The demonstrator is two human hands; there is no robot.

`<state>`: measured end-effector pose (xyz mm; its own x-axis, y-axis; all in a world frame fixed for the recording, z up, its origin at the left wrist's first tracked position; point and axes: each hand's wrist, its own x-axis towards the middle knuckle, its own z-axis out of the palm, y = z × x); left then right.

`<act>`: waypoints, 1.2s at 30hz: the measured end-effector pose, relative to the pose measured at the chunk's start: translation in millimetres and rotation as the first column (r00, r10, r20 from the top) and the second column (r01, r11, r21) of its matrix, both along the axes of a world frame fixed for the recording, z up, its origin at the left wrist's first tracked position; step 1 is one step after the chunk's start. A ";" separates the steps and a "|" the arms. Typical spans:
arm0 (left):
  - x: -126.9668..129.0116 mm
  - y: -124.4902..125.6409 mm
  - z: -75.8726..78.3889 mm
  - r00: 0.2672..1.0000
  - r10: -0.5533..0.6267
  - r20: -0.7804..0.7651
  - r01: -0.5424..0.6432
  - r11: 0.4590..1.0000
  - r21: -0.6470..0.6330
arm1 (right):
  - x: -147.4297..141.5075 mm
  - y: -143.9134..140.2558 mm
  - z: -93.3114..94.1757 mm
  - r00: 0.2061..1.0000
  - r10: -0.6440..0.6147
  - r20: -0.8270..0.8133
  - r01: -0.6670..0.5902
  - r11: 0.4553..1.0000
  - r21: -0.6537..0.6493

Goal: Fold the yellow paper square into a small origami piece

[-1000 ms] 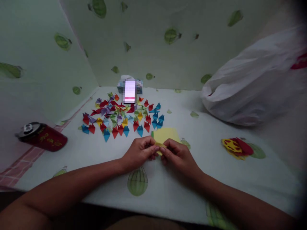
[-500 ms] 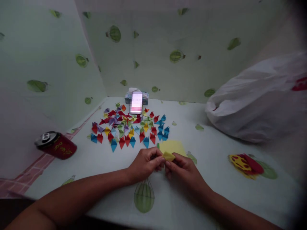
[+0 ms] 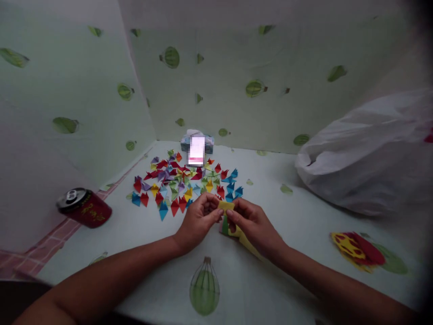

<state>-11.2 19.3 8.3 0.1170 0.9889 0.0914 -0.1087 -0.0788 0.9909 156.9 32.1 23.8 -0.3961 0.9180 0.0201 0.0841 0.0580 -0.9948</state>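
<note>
A small folded piece of yellow paper [image 3: 226,206] is pinched between my two hands, above the table. My left hand [image 3: 202,215] grips its left edge with thumb and fingers. On the opposite edge, my right hand [image 3: 256,221] holds it the same way. Below my right hand lies a flat yellow sheet [image 3: 249,244], partly covered, with a strip of green paper [image 3: 225,225] showing beside it. Just beyond my hands spread many small folded paper pieces [image 3: 175,206] in red, blue, yellow, purple and green.
A red drink can [image 3: 88,207] stands at the left. At the back, a lit phone [image 3: 196,151] leans against a tissue box [image 3: 209,143]. A white plastic bag [image 3: 355,158] fills the right side, with red and yellow cut-out pieces [image 3: 360,249] lying in front of it.
Both hands have lifted slightly away from me with the yellow paper, which now shows a flat, straight-edged face instead of a pointed one. The view has shifted a little.
</note>
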 end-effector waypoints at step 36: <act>-10.3 22.3 -22.1 0.986 0.023 -0.165 -0.008 0.996 0.087 | -1.8 15.7 -34.4 0.926 -0.090 -0.366 -0.054 0.930 -0.365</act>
<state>-21.5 41.7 -13.7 0.1222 0.9802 0.1561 0.0584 -0.1641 0.9847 155.2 47.8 -10.6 -0.4085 0.8963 -0.1728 -0.2965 -0.3093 -0.9036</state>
